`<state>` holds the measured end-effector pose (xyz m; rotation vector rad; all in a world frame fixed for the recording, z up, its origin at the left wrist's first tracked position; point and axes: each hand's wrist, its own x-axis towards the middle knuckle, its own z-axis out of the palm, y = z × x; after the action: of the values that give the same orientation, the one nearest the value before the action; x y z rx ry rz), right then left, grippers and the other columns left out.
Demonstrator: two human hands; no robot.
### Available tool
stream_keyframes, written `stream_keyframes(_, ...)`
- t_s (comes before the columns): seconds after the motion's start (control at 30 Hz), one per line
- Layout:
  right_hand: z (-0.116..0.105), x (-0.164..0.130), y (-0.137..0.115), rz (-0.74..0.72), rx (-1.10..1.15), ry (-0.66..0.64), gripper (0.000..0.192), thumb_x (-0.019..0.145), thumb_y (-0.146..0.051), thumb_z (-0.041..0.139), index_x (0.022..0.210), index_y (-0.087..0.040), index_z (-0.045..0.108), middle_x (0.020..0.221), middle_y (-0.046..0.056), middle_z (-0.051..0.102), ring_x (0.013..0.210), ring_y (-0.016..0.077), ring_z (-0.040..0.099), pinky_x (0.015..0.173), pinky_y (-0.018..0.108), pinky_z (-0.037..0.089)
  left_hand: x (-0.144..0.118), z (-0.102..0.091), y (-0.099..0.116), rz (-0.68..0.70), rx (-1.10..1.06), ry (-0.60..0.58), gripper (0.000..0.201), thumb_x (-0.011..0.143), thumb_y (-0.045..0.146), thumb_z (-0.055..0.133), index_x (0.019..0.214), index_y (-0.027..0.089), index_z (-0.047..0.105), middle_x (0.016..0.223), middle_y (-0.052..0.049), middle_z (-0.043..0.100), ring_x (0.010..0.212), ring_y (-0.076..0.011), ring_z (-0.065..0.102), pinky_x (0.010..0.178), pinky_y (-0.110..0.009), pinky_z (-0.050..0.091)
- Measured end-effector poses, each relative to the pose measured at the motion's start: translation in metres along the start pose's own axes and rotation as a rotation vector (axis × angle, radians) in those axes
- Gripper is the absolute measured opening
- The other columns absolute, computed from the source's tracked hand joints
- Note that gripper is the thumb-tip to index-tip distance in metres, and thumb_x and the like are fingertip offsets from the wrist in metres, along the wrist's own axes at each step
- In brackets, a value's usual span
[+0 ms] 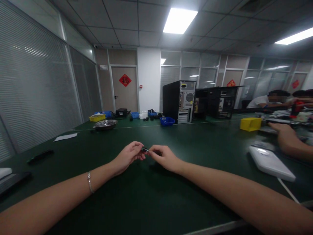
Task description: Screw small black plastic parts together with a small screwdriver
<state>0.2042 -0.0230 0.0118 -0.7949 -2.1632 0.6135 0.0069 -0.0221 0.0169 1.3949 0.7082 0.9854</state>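
Forearms (234, 184), hands (168, 158); beyond, computer towers (171, 102).

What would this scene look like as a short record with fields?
Left hand: holding a small dark piece, too small to identify
Right hand: at the piece's thin, pale end, grip unclear
Work surface: green table
Beyond the hands: dark computer tower, blue bin
Right side: yellow bin, white flat object, another person's arm
Left side: metal dish, white sheet

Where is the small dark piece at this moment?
Just left of centre in the head view, the small dark piece is in the left hand, beside the right hand, above the table.
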Motion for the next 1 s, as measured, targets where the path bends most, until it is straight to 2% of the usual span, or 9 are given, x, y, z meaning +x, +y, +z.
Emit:
stream_keyframes(0.2, -0.003, 0.001, 0.006, 0.034, -0.040, 0.052, 0.022, 0.086, -0.027, 0.046, 0.087, -0.013, 0.064, 0.078, 0.002, 0.062, 0.071, 0.0137, 0.055, 0.062, 0.022, 0.040, 0.006, -0.014, -0.001, -0.014, -0.073, 0.097, 0.019, 0.080, 0.023, 0.059, 0.094, 0.012, 0.052, 0.105, -0.014, 0.062, 0.097, -0.0206, 0.061, 0.089, -0.034, 0.045)
stream_keyframes(0.33, -0.004, 0.001, 0.008, 0.048, -0.045, 0.049, 0.023, 0.086, -0.028, 0.046, 0.088, -0.014, 0.064, 0.078, 0.002, 0.063, 0.071, 0.0139, 0.055, 0.063, 0.023, 0.040, 0.008, -0.023, -0.004, -0.021, -0.028, 0.115, 0.024, 0.080, 0.025, 0.060, 0.100, 0.013, 0.053, 0.102, -0.013, 0.063, 0.092, -0.0189, 0.062, 0.085, -0.033, 0.047)
stream_keyframes(0.53, -0.006, 0.001, 0.006, 0.063, -0.062, 0.028, 0.024, 0.087, -0.029, 0.046, 0.090, -0.014, 0.064, 0.080, 0.003, 0.063, 0.072, 0.0141, 0.055, 0.064, 0.024, 0.041, 0.006, -0.025, 0.000, -0.053, 0.396, -0.065, 0.032, 0.079, 0.038, 0.057, 0.098, 0.012, 0.059, 0.083, -0.006, 0.063, 0.067, -0.0132, 0.058, 0.065, -0.027, 0.046)
stream_keyframes(0.73, -0.006, 0.001, 0.011, 0.062, -0.054, 0.030, 0.024, 0.087, -0.029, 0.046, 0.089, -0.013, 0.064, 0.081, 0.003, 0.064, 0.072, 0.0140, 0.056, 0.064, 0.024, 0.041, -0.007, -0.009, 0.023, -0.104, 0.778, -0.343, 0.037, 0.082, 0.043, 0.049, 0.105, 0.019, 0.062, 0.076, -0.001, 0.055, 0.064, -0.0122, 0.047, 0.057, -0.022, 0.036)
stream_keyframes(0.87, -0.004, 0.001, 0.015, 0.059, -0.052, 0.042, 0.023, 0.086, -0.029, 0.046, 0.088, -0.013, 0.064, 0.079, 0.002, 0.063, 0.072, 0.0137, 0.056, 0.065, 0.024, 0.041, -0.007, -0.005, 0.020, -0.087, 0.870, -0.332, 0.042, 0.080, 0.044, 0.052, 0.114, 0.020, 0.055, 0.071, 0.001, 0.052, 0.061, -0.0125, 0.045, 0.056, -0.022, 0.035)
stream_keyframes(1.0, -0.005, 0.001, 0.015, 0.045, -0.035, 0.035, 0.023, 0.087, -0.028, 0.046, 0.089, -0.013, 0.064, 0.080, 0.003, 0.063, 0.072, 0.0136, 0.055, 0.064, 0.024, 0.041, -0.004, -0.004, 0.013, -0.094, 0.889, -0.302, 0.038, 0.080, 0.047, 0.050, 0.101, 0.016, 0.057, 0.069, 0.001, 0.052, 0.059, -0.0125, 0.044, 0.054, -0.022, 0.035)
